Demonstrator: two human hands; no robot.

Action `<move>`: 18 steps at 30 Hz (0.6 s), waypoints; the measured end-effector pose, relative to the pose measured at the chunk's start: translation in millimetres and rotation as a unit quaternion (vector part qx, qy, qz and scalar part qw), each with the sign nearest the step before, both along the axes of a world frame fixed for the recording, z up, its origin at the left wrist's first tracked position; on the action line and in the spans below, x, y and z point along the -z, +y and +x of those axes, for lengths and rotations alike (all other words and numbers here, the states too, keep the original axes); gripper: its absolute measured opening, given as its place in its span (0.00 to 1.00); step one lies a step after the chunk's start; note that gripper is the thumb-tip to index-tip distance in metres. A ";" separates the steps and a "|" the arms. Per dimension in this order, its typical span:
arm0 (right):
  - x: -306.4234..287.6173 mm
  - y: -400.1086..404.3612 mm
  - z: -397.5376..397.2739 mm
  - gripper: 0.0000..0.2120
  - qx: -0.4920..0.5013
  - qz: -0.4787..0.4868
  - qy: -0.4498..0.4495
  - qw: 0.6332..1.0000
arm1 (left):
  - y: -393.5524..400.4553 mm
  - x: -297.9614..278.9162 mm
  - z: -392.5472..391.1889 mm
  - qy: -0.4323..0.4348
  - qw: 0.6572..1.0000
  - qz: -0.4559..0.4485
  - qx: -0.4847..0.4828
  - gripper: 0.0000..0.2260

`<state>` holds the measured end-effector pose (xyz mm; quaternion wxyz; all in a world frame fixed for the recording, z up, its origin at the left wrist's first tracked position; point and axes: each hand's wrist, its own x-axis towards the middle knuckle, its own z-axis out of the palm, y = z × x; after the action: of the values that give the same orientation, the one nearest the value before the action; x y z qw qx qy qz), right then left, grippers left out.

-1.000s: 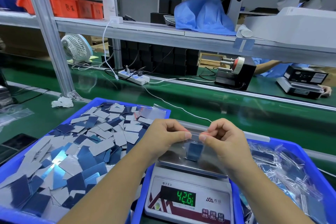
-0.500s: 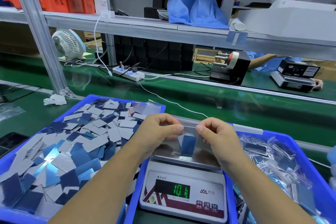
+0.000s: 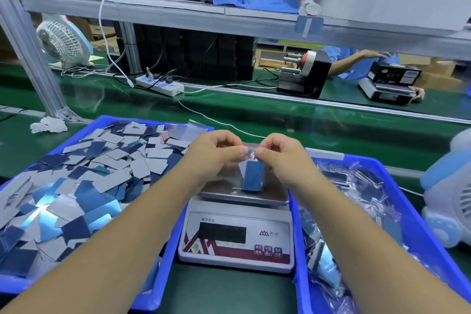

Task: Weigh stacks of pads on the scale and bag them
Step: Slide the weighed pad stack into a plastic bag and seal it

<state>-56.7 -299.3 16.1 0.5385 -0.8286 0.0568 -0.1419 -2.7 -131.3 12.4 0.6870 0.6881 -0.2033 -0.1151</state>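
Here, in the middle of the frame, I see my left hand [image 3: 216, 154] and my right hand [image 3: 283, 155] close together, thumbs almost meeting. Both pinch the top edge of a small clear bag [image 3: 251, 150], each with thumb against curled fingers. Inside the bag hangs a stack of pads [image 3: 252, 176], blue on the face turned to me, tilted a little. The bag is above the steel platter of the scale [image 3: 238, 232]; whether its bottom touches the platter I cannot tell. The display of the scale looks dark, and I read no digits on it.

At the left of the frame stands a blue tray [image 3: 163, 262] full of loose pads [image 3: 84, 181], grey and blue, lying in disorder. At the right stands a second blue tray [image 3: 418, 214] that holds filled bags [image 3: 356, 201], shiny and crumpled. The scale sits between the two trays.

Behind them a green belt [image 3: 280, 120] crosses the frame. On it, toward the upper middle, lies a white power strip [image 3: 160, 85]. In the upper left a small white fan [image 3: 62, 42] stands. At the right edge, part of a light blue fan [image 3: 448, 199] shows.
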 end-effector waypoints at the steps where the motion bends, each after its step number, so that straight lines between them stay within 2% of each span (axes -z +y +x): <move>1: -3.6 -5.3 0.0 0.09 0.005 -0.014 0.010 1.000 | -4.2 -2.1 -1.5 -0.021 1.000 0.020 0.005 0.10; 4: -9.0 -19.5 -3.8 0.06 0.025 -0.035 0.034 0.998 | -21.4 -4.3 -7.1 -0.053 0.996 0.063 0.021 0.09; 10: 4.1 -42.4 -21.9 0.12 0.038 0.055 0.073 0.995 | -43.2 -5.1 -18.2 -0.223 0.951 0.212 0.033 0.07; 15: -0.8 -62.0 -34.1 0.11 0.048 0.061 0.060 0.995 | -54.2 -3.4 -22.6 -0.266 0.933 0.239 0.049 0.07; 18: -6.0 -77.5 -41.1 0.09 0.090 0.012 0.064 0.994 | -58.3 -0.4 -22.9 -0.281 0.927 0.241 0.059 0.04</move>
<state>-97.8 -376.7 22.1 0.5286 -0.8211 0.1670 -0.1358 -25.6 -189.5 12.9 0.4068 0.8239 -0.3946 -0.0027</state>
